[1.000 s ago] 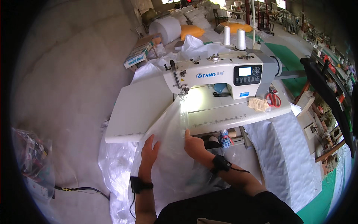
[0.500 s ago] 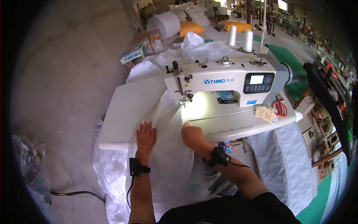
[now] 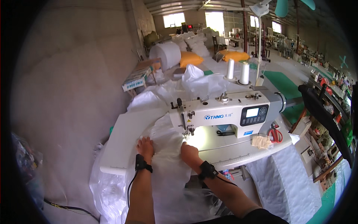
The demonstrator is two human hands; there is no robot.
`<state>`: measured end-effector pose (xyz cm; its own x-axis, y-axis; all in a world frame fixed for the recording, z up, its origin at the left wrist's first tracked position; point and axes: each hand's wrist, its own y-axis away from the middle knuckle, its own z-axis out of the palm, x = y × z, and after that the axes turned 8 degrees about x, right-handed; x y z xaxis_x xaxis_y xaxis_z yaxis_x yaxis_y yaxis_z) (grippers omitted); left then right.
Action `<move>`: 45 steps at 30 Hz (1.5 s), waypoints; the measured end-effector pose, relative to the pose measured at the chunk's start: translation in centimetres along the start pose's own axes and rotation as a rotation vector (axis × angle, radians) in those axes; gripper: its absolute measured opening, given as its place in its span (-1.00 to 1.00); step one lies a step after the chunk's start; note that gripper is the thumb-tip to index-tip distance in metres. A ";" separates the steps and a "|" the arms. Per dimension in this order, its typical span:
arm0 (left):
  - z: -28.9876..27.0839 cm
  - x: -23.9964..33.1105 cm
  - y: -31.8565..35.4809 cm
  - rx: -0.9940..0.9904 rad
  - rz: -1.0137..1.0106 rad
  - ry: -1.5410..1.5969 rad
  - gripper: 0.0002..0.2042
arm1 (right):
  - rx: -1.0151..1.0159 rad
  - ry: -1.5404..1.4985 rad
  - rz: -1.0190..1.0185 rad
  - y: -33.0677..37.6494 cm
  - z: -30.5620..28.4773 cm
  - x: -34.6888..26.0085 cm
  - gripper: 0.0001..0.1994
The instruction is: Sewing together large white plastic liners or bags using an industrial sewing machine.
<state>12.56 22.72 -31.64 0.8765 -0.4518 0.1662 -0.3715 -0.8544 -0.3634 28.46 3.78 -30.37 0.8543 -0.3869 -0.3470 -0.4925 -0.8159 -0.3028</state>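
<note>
Head view: at lower centre the left hand lies flat, fingers spread, on translucent white plastic sheeting draped over the white table. Just right, the right hand presses the sheeting, fingers curled, below the needle of the white sewing machine.

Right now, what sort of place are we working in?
Most likely a sewing workshop inside a large factory hall. A white industrial sewing machine stands on a white work table, both hands press white fabric near its needle, and a big white roll of material and orange bundles lie on the floor behind.
</note>
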 end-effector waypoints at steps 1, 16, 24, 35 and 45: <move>-0.6 0.1 -0.1 -0.061 -0.023 0.002 -0.58 | -0.023 -0.035 0.048 0.4 -0.4 0.0 -0.73; -12.4 -25.3 36.1 -0.459 -0.359 0.508 -0.46 | -0.751 -1.133 0.565 22.8 -2.5 7.4 -0.68; -7.3 -23.2 38.6 -0.266 -0.508 0.533 -0.52 | -0.126 -1.572 0.441 21.0 -10.6 11.0 -0.91; -14.6 -22.0 20.2 0.126 -0.346 0.486 -0.60 | -0.337 -1.525 0.739 24.1 -17.3 10.6 -0.77; -20.4 -30.9 2.2 0.282 -0.298 0.192 -0.66 | -0.971 -1.225 0.645 24.3 -7.0 6.7 -0.72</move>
<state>-21.60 29.59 -18.92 0.8499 -0.2593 0.4588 0.0093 -0.8631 -0.5049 23.40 -21.67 -33.83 -0.2818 -0.5821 -0.7627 -0.0100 -0.7931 0.6090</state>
